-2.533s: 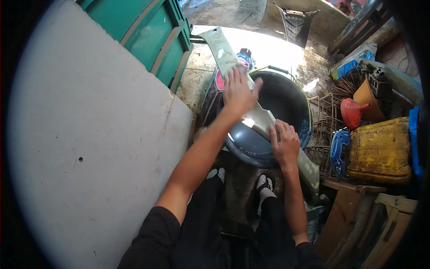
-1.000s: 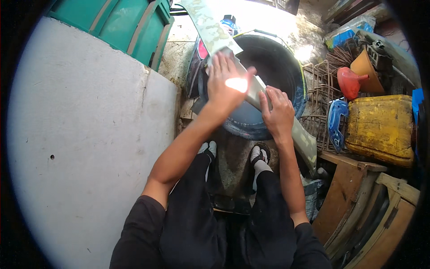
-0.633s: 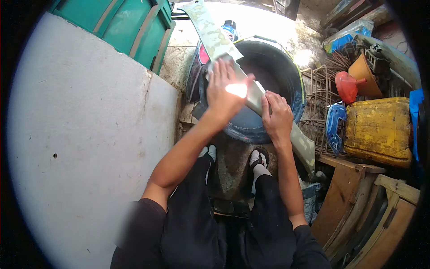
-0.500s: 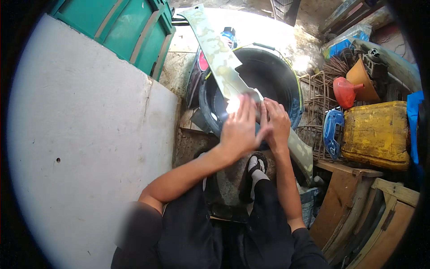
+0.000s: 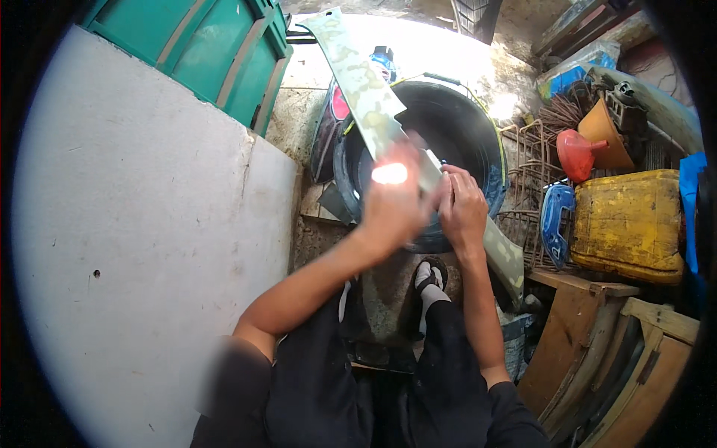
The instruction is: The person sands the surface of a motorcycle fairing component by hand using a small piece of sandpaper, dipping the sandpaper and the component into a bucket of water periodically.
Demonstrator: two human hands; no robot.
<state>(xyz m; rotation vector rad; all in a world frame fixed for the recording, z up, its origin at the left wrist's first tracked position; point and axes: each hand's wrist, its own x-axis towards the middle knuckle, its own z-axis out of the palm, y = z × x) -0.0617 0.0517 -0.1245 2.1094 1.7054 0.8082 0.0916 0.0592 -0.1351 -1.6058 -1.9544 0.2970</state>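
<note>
A long, narrow panel, pale green with blotchy patches, lies slantwise across the top of a black tub. Its lower end comes out beyond my right forearm. On the panel's middle lies my left hand, its fingers smeared by motion and lit by a bright patch of sun; whether it holds anything is hidden. Closed over the panel's right edge, my right hand steadies it beside the left one.
A white board fills the left, below a green panelled thing. At right stand a yellow jerrycan, a red funnel, a blue part, wire racks and wooden frames. A plastic bottle stands behind the panel.
My left hand has shifted slightly along the panel and is more blurred, its fingers now under the sunlit patch. My right hand stays at nearly the same place; the panel has hardly moved.
</note>
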